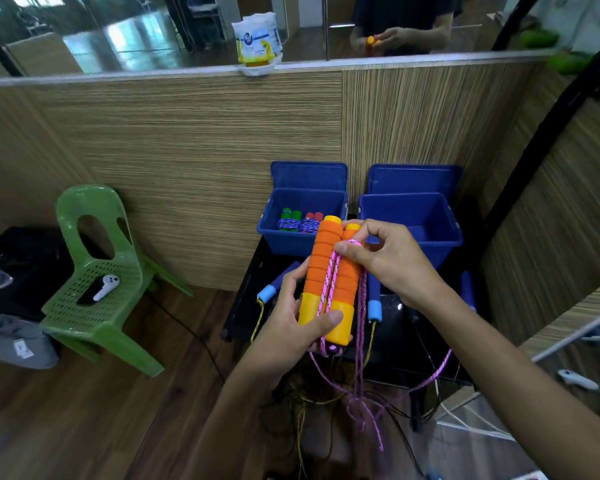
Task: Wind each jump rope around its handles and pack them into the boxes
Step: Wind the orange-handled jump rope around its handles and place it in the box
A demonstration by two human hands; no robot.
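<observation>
Both hands are up in front of the small black table point(388, 341), and between them sits a pair of orange foam jump-rope handles with yellow plastic ends point(329, 275), held side by side and upright. The left hand point(288, 327) grips the lower yellow ends, thumb pressed across the front, fingers wrapped round behind. The right hand point(392, 258) is up by the top of the pair, thumb and forefinger pinching a loop of the pink braided cord point(328, 282), which runs down the groove between the two handles. More of that pink cord hangs below the left hand, dangling in loose strands in front of the table, with a knotty tangle low down.

On the table, at its far side, stand two open blue plastic boxes. The left blue box point(303, 244) already holds wound bundles: green and red handles wrapped in blue-and-white cord point(297, 223). The right blue box point(413, 220) shows only its blue inside. Just nearer than the boxes, dark blue handles with light blue foam ends point(374, 303) lie on the table, yellow cord point(257, 323) trailing off its near edge.

Well left of the table, a green plastic chair point(94, 278) carries a white controller point(106, 287)
</observation>
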